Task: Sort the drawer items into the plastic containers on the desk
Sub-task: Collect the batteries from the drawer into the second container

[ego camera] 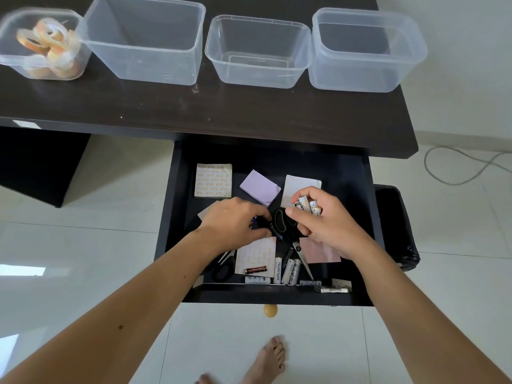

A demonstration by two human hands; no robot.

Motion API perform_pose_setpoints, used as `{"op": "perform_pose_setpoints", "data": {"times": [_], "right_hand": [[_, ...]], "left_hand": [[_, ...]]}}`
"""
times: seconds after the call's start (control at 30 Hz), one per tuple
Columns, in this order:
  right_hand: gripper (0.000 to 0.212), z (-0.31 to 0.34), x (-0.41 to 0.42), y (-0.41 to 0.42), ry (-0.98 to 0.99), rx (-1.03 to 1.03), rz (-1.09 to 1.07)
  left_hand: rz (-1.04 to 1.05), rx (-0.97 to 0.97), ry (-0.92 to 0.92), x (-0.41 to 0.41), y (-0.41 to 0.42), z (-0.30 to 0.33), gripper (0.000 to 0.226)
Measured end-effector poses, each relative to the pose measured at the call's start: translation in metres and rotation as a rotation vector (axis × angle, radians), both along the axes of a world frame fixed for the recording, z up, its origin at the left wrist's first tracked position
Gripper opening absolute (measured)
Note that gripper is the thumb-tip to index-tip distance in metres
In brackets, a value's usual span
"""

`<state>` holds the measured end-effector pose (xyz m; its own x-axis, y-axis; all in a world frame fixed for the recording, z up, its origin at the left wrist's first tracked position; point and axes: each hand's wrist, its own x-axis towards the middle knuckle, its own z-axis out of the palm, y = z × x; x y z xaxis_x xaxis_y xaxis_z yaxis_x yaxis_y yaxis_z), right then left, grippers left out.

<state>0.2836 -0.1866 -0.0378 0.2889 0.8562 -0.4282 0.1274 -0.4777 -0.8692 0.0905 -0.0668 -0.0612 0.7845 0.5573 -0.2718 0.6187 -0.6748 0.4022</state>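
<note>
Right hand [321,223] clamped on batteries [307,205] over open drawer [177,206]; left hand [235,223] pinched dark item, unclear. Batteries looked small, rigid, smooth, likely dense and prone to roll; best gripped mid-barrel. White cylinders, printed labels. Three containers [257,51] on desk [194,106] empty.

1. Clear, smooth plastic: four containers [259,51] along the bench's [194,106] far edge.
2. Dark matt wood grain: bench and drawer [177,189].
3. Matt paper: lilac notepad [259,187].
4. Shiny metal: scissor blades [303,259].
5. Glossy tile: floor [83,259].
6. Glossy black plastic: bin liner [399,225].
</note>
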Motion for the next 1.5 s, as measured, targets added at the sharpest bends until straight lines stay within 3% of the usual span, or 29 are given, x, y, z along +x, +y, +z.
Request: {"op": "perform_pose_setpoints", "data": {"times": [0.17,0.53,0.67,0.77,0.93,1.0,1.1,1.3,1.5], "right_hand": [[0.014,0.001,0.006,-0.004,-0.059,-0.033,0.019],[0.015,-0.002,0.006,-0.012,-0.210,-0.038,0.132],[0.013,0.004,0.003,-0.014,-0.339,-0.072,0.318],[0.022,0.004,0.000,-0.018,-0.418,-0.184,0.509],[0.035,0.003,-0.006,-0.022,-0.563,-0.252,0.699],[0.034,0.001,-0.006,-0.021,-0.579,-0.241,0.714],[0.028,-0.001,-0.005,-0.020,-0.569,-0.243,0.718],[0.024,0.010,0.003,-0.030,-0.355,-0.210,0.492],[0.027,0.017,0.001,-0.028,-0.021,-0.148,0.350]], "left_hand": [[-0.015,-0.015,-0.017,0.006,-0.001,0.000,0.036],[-0.084,-0.094,-0.007,0.009,0.002,-0.005,0.015],[-0.083,-0.160,-0.117,-0.004,0.001,-0.003,0.009],[-0.034,-0.201,-0.140,-0.014,0.003,0.000,0.003],[0.057,-0.392,-0.205,-0.032,0.003,0.004,0.009],[0.053,-0.457,-0.260,-0.038,0.001,0.004,0.021],[0.012,-0.493,-0.321,-0.042,-0.001,0.004,0.036],[0.035,-0.510,-0.337,-0.042,-0.001,0.003,0.013],[0.003,-0.494,-0.229,-0.043,-0.005,0.003,0.016]]}}
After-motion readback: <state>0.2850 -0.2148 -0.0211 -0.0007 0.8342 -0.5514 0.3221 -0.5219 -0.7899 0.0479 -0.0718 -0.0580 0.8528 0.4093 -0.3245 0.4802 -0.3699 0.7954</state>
